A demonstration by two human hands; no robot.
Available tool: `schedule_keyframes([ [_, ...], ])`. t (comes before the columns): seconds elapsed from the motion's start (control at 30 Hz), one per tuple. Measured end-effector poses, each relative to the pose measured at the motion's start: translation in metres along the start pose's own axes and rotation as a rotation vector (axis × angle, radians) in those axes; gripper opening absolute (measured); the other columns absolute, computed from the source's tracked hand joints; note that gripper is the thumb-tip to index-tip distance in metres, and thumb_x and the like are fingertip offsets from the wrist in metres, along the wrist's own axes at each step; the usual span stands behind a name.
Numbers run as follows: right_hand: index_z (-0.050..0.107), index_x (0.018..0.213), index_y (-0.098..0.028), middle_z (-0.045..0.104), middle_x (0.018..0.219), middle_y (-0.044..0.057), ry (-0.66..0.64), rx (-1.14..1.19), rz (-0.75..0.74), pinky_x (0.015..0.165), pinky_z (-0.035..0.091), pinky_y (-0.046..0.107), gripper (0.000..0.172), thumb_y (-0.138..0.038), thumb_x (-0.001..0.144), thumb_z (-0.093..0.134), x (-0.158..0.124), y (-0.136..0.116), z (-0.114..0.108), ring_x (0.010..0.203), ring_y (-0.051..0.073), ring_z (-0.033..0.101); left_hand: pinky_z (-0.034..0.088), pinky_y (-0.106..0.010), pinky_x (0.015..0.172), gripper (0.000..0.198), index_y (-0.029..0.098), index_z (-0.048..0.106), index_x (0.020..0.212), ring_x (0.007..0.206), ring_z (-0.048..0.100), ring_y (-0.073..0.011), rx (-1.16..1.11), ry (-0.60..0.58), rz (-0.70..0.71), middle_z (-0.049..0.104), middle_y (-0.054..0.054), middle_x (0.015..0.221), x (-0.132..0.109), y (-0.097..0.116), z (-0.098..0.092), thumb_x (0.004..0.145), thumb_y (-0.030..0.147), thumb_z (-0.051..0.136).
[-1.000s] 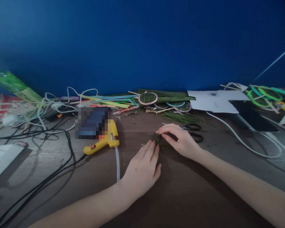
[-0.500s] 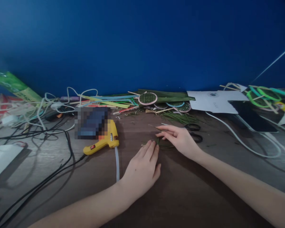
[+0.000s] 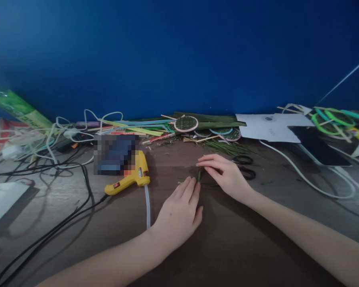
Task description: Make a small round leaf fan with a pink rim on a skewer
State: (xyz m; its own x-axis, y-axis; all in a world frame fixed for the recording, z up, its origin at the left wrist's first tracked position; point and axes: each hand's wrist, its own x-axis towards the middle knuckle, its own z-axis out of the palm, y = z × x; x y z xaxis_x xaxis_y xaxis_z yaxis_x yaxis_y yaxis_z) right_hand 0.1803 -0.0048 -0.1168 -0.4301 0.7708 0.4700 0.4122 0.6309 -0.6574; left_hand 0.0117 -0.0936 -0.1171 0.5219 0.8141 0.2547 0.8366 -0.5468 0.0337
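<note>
My left hand (image 3: 179,211) lies flat on the dark table, its fingertips pressing on thin green leaf strips (image 3: 198,175). To its right, my right hand (image 3: 224,173) hovers just over the strips with thumb and fingers curved together; what they hold, if anything, is too small to make out. Black-handled scissors (image 3: 247,173) rest beside the right hand, partly hidden by it. Left of my left hand sits a yellow glue gun (image 3: 128,178) with a clear glue stick (image 3: 148,207) sticking out toward me.
Along the blue wall lie round woven pieces (image 3: 186,124), long green leaves (image 3: 215,118), coloured sticks (image 3: 134,129) and white paper (image 3: 271,128). A dark phone (image 3: 320,146) is at the right. Cables (image 3: 88,179) and a white power strip (image 3: 7,199) spread at the left.
My right hand has shifted very slightly, and the thin strip that stuck out from its fingertips no longer shows there. My left hand has stayed in place.
</note>
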Motion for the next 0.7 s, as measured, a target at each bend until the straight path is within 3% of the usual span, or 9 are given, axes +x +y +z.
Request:
schedule_keyframes([
  [0.23, 0.065, 0.097, -0.017, 0.065, 0.104, 0.009, 0.002, -0.121, -0.17, 0.086, 0.05, 0.034, 0.03, -0.006, 0.085, 0.04, -0.0015, 0.0006, 0.0025, 0.099, 0.018, 0.06, 0.044, -0.039, 0.097, 0.044, 0.004, 0.049, 0.122, 0.121, 0.046, -0.0278, 0.019, 0.012, 0.0, 0.052, -0.017, 0.128, -0.001, -0.0002, 0.0013, 0.083, 0.023, 0.044],
  [0.33, 0.065, 0.097, -0.015, 0.065, 0.103, 0.009, -0.002, -0.091, -0.172, 0.086, 0.05, 0.034, 0.029, -0.007, 0.085, 0.041, -0.0008, -0.0004, 0.0026, 0.098, 0.018, 0.06, 0.044, -0.039, 0.097, 0.044, 0.004, 0.049, 0.122, 0.12, 0.046, -0.0276, 0.019, 0.011, 0.0, 0.052, -0.017, 0.128, -0.0009, 0.0002, 0.0016, 0.082, 0.023, 0.044],
  [0.43, 0.067, 0.091, -0.018, 0.065, 0.101, 0.008, -0.003, 0.063, -0.026, 0.084, 0.052, 0.033, 0.024, -0.011, 0.085, 0.044, 0.0007, -0.0021, 0.0024, 0.095, 0.018, 0.062, 0.044, -0.039, 0.097, 0.044, 0.005, 0.048, 0.122, 0.121, 0.046, -0.0272, 0.016, 0.006, -0.008, 0.051, -0.017, 0.129, -0.0008, 0.0004, 0.0005, 0.082, 0.023, 0.044],
  [0.6, 0.065, 0.093, -0.018, 0.061, 0.105, 0.008, -0.057, 0.387, 0.262, 0.068, 0.056, 0.029, 0.018, -0.02, 0.083, 0.05, 0.0026, -0.0019, 0.0042, 0.079, 0.016, 0.068, 0.044, -0.039, 0.097, 0.045, 0.004, 0.048, 0.123, 0.121, 0.046, -0.0275, 0.014, -0.012, -0.012, 0.05, -0.018, 0.129, -0.0009, 0.0001, -0.0016, 0.082, 0.022, 0.044],
  [0.7, 0.062, 0.095, -0.016, 0.066, 0.09, 0.008, -0.055, 0.441, 0.352, 0.067, 0.057, 0.03, 0.018, -0.02, 0.081, 0.052, 0.0031, -0.0013, 0.0056, 0.078, 0.017, 0.068, 0.044, -0.039, 0.098, 0.046, 0.003, 0.048, 0.123, 0.121, 0.046, -0.0275, 0.018, -0.013, -0.007, 0.05, -0.018, 0.129, -0.0002, 0.0002, -0.0016, 0.082, 0.023, 0.044],
])
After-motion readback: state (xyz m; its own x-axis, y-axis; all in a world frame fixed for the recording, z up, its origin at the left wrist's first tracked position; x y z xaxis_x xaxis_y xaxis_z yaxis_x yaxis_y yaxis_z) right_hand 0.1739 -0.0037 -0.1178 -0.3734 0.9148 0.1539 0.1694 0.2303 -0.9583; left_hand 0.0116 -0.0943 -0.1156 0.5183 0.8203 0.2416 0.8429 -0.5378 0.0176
